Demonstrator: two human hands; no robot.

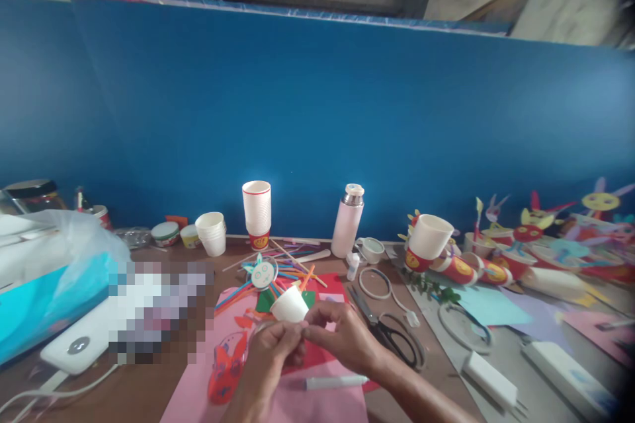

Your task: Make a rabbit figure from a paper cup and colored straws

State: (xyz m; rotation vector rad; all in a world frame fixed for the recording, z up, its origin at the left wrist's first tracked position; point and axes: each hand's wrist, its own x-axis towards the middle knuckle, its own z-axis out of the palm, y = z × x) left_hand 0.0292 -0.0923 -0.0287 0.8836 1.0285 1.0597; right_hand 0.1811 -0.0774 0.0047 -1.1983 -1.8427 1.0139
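My left hand (276, 349) and my right hand (338, 336) meet fingertip to fingertip over the pink paper (317, 403). Both are closed in a pinch; whatever sits between the fingers is too small or hidden to name. Just beyond them a white paper cup (289, 305) leans to one side, and I cannot tell whether the fingers touch it. Beside my left wrist lies a red paper cutout with drawn marks (225, 373). A white marker (335, 382) rests on the pink sheet below my right hand. Black-handled scissors (391, 337) lie right of that hand.
Stacked paper cups (256, 208), shorter white cups (211, 232) and a pink thermos (347, 221) stand at the back. Coloured sticks surround a rabbit-face cutout (262, 273). Paper-cup figures (526, 244) crowd the right. A white power bank (84, 340) with cable lies left.
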